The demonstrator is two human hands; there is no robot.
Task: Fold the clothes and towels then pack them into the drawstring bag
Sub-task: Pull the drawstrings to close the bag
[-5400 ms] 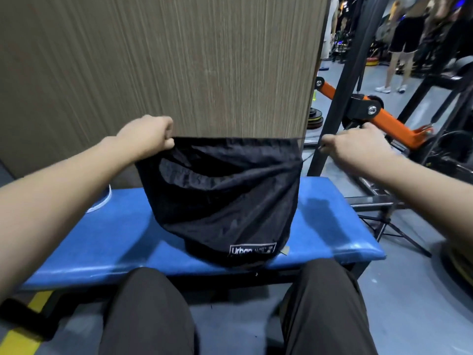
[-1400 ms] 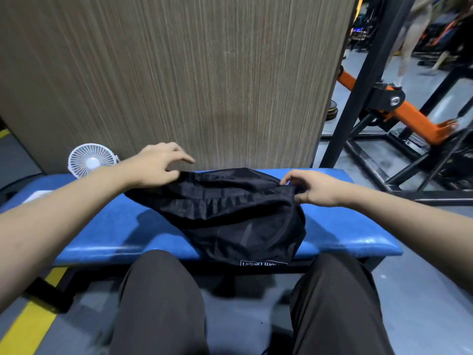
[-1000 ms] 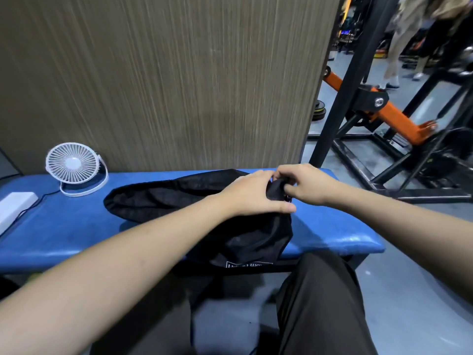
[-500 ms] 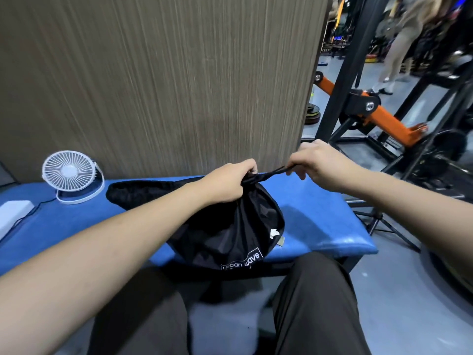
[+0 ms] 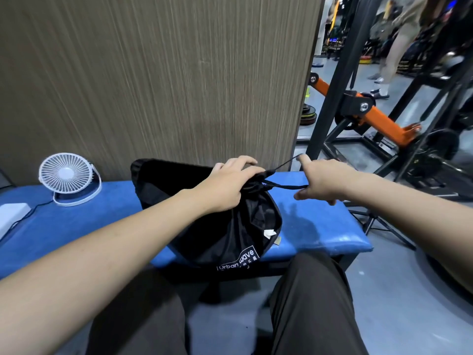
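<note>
A black drawstring bag (image 5: 230,231) with a white "Urban wave" label lies on the blue padded bench (image 5: 320,226), bulging and hanging over the near edge. My left hand (image 5: 227,183) grips the gathered mouth of the bag. My right hand (image 5: 322,179) holds the black drawstring cord (image 5: 286,186), which runs taut from the bag's mouth to the right. What is inside the bag is hidden.
A small white desk fan (image 5: 65,179) stands on the bench at left, with a white box (image 5: 10,216) and cable beside it. A wood-grain wall (image 5: 153,85) rises behind. Black and orange gym equipment (image 5: 378,119) stands at right. My knees are below the bench.
The bag went from held wide open to laid on the bench. My left hand moved across to the right side of its mouth, which has gathered, and my right hand has drawn the cord farther right.
</note>
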